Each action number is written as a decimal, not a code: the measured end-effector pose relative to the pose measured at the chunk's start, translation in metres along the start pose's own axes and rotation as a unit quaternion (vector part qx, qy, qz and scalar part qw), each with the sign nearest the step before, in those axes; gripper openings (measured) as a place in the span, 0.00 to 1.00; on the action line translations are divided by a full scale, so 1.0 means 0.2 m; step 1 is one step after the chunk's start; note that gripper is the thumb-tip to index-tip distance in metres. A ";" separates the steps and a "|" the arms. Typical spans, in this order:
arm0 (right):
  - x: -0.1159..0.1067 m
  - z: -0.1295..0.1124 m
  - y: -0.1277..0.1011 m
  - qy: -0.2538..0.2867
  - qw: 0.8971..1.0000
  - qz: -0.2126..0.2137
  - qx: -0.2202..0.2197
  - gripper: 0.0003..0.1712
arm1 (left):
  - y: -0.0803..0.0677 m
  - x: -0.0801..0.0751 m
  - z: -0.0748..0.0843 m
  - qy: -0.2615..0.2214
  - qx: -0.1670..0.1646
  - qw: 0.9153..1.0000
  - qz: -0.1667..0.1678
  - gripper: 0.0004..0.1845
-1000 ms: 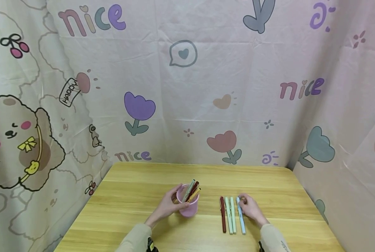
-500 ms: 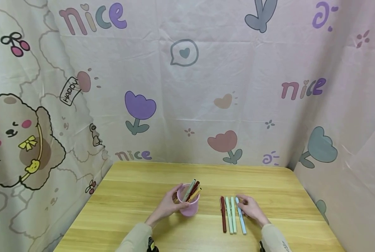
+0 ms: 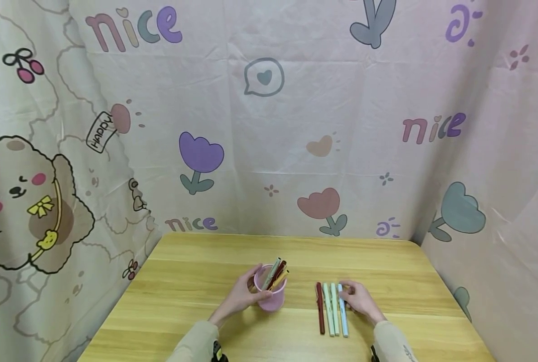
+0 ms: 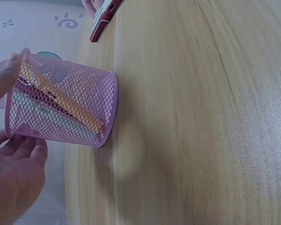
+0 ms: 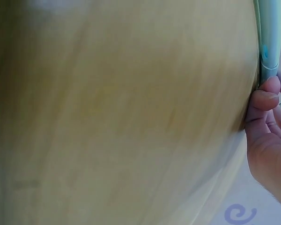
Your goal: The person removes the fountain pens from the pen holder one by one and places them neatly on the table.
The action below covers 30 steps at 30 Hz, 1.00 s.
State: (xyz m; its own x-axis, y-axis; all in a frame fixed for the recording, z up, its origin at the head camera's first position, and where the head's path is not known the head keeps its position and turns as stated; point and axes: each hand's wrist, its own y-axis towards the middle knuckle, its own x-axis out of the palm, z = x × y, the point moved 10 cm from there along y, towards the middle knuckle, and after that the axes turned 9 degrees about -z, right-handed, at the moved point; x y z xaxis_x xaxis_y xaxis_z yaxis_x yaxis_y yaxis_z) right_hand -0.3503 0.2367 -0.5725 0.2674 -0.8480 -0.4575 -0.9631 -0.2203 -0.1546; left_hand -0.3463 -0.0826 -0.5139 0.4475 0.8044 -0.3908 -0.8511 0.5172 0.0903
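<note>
My left hand (image 3: 240, 295) grips a pink mesh pen holder (image 3: 272, 303) near its rim, thumb on the near side and fingers behind. The holder stands upright on the table. Several pens lean inside it, among them a pale green pen (image 3: 271, 274), a dark red pen (image 3: 278, 271) and a yellow pen (image 3: 281, 279). My right hand (image 3: 361, 302) pinches the upper end of a light blue pen (image 3: 344, 322) lying on the table. To its left lie two light green pens (image 3: 329, 317) and a dark red pen (image 3: 320, 314), roughly parallel.
The wooden table (image 3: 196, 251) has its far edge against a printed curtain (image 3: 269, 125), which also hangs along both sides. In the left wrist view, a dark red pen (image 4: 99, 28) shows beyond the holder.
The light blue pen has shifted left and straightened, closing up beside the light green pens, with my right hand on it. My left hand and the holder have stayed put.
</note>
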 end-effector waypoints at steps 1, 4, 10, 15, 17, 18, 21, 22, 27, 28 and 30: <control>0.00 0.00 0.00 0.004 1.000 0.004 0.006 0.28 | 0.00 0.00 0.00 0.000 0.000 1.000 0.000 0.50; -0.01 0.01 0.00 0.013 1.000 0.015 0.022 0.28 | 0.00 0.00 0.00 -0.002 0.000 1.000 -0.001 0.50; -0.01 0.02 -0.01 0.016 0.999 0.025 0.028 0.28 | 0.00 0.01 0.01 -0.013 -0.004 1.000 -0.003 0.50; 0.00 0.01 0.00 0.011 0.999 0.022 0.026 0.28 | 0.00 0.00 0.01 -0.014 -0.003 1.000 -0.003 0.50; 0.00 0.02 -0.01 0.012 0.999 0.023 0.029 0.28 | 0.00 0.00 0.01 -0.012 -0.003 1.000 -0.003 0.50; 0.00 0.02 -0.01 0.012 0.999 0.023 0.029 0.28 | 0.00 0.00 0.00 -0.011 -0.003 1.000 -0.002 0.50; 0.00 0.02 -0.01 0.014 0.999 0.026 0.032 0.27 | 0.00 0.00 0.00 -0.010 -0.002 1.000 -0.002 0.50; 0.00 0.02 -0.01 0.014 0.999 0.027 0.033 0.27 | 0.00 0.00 0.00 -0.009 -0.001 1.000 -0.002 0.50; 0.00 0.03 0.00 0.011 0.999 0.029 0.033 0.27 | 0.00 0.00 0.00 -0.008 0.001 1.000 -0.001 0.49; 0.00 0.03 0.00 0.011 0.999 0.030 0.033 0.27 | 0.00 0.00 0.00 -0.006 0.001 1.000 -0.001 0.50; -0.01 0.03 0.00 0.014 0.999 0.032 0.031 0.27 | 0.00 0.00 0.00 -0.005 0.001 1.000 -0.001 0.50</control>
State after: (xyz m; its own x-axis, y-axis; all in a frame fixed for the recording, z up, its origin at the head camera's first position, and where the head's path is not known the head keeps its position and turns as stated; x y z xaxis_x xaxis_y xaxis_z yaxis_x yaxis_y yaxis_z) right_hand -0.3509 0.2404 -0.5773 0.2030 -0.8729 -0.4438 -0.9744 -0.1351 -0.1799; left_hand -0.3462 -0.0817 -0.5143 0.4528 0.8061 -0.3809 -0.8493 0.5201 0.0910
